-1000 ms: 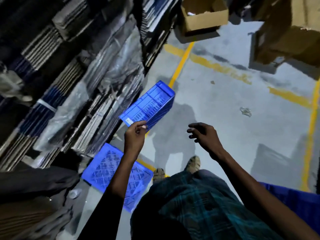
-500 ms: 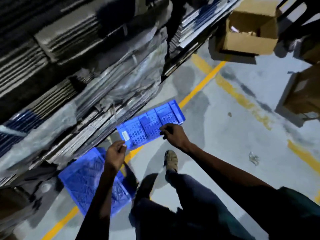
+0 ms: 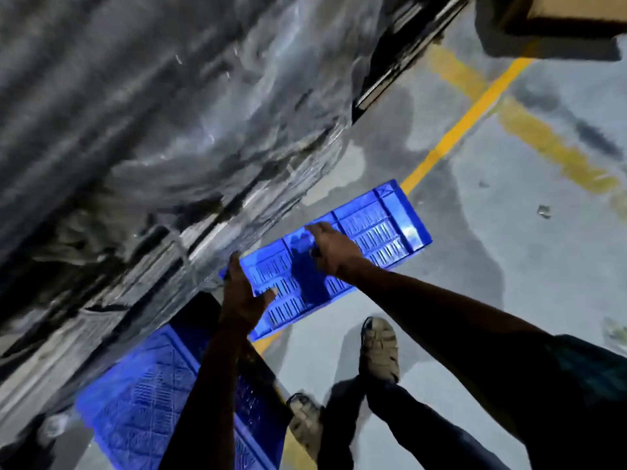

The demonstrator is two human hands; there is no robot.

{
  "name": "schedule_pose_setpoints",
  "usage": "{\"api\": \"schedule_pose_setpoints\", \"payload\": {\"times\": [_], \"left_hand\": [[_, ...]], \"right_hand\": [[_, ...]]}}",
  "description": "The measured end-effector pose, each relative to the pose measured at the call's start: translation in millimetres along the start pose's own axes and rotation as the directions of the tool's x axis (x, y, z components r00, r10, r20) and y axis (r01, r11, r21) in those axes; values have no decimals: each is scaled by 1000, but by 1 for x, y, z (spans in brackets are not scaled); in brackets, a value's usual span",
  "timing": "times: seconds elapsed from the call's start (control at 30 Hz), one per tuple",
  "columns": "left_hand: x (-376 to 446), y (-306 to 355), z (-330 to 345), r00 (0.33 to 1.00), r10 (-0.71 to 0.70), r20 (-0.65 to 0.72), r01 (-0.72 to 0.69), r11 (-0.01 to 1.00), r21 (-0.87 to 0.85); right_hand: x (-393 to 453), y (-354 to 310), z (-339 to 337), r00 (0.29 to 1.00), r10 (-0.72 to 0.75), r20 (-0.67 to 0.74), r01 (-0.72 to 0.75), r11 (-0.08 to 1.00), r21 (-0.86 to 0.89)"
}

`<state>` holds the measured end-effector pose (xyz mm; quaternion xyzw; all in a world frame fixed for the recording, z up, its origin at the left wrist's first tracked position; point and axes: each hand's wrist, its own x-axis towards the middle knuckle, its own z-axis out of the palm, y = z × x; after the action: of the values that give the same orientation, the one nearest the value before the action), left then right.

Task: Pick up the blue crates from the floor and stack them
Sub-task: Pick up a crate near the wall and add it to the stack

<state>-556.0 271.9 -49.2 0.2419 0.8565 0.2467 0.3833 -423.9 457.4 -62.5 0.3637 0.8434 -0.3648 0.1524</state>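
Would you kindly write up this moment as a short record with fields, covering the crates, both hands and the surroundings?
held crate: blue slotted crate, tilted, one side facing the camera
left hand: left hand gripping the crate's near end
right hand: right hand on the crate's upper edge, near the middle
second crate: blue crate on the floor, below the left arm
floor: grey concrete with yellow lines
left side: plastic-wrapped stacks, blurred
feet: two sandals
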Motion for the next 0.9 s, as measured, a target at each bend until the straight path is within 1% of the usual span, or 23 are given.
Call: {"api": "schedule_pose_setpoints", "payload": {"times": [0.07,0.1,0.17,0.23,0.3,0.37,0.43,0.5,0.53,0.6,0.67,0.7,0.77,0.8,0.9], "left_hand": [[23,-18,17,998,63,-13,-62,995,83],[31,-24,25,995,92,-23,-89,990,108],[39,-34,44,992,109,-63,-101,987,122],[42,-38,57,981,112,-155,-96,989,109],[41,-41,66,956,138,-257,-123,990,76],[38,-48,70,929,134,-346,-117,991,68],[32,-52,68,888,40,-458,-21,999,47],[23,-50,64,820,-95,-564,138,990,33],[18,-50,64,788,-162,-594,226,974,34],[9,-50,64,742,-312,-594,389,921,2],[2,-56,68,731,-425,-533,451,888,-90],[-3,-60,71,734,-489,-471,483,864,-143],[-16,-77,84,741,-561,-368,550,822,-148],[-25,-90,92,753,-562,-341,552,823,-137],[-57,-129,117,745,-603,-285,591,795,-135]], "right_hand": [[29,15,13,999,31,-20,-31,999,-12],[40,23,15,999,42,-19,-41,999,12],[57,44,20,998,51,29,-52,998,28],[68,55,23,997,44,66,-38,996,-82],[68,55,26,999,30,36,-22,977,-213],[60,53,31,999,31,-11,-33,969,-243],[44,56,37,997,28,-76,-45,970,-240],[24,64,43,992,37,-122,-66,967,-248],[13,68,47,992,54,-117,-83,963,-258],[-14,76,53,993,96,-68,-111,958,-264],[-43,81,59,992,124,-26,-126,965,-228],[-58,83,64,988,151,-2,-148,966,-212],[-83,88,79,972,229,48,-214,954,-213],[-96,91,89,963,260,73,-238,943,-232],[-134,101,125,938,325,124,-285,923,-257]]}}
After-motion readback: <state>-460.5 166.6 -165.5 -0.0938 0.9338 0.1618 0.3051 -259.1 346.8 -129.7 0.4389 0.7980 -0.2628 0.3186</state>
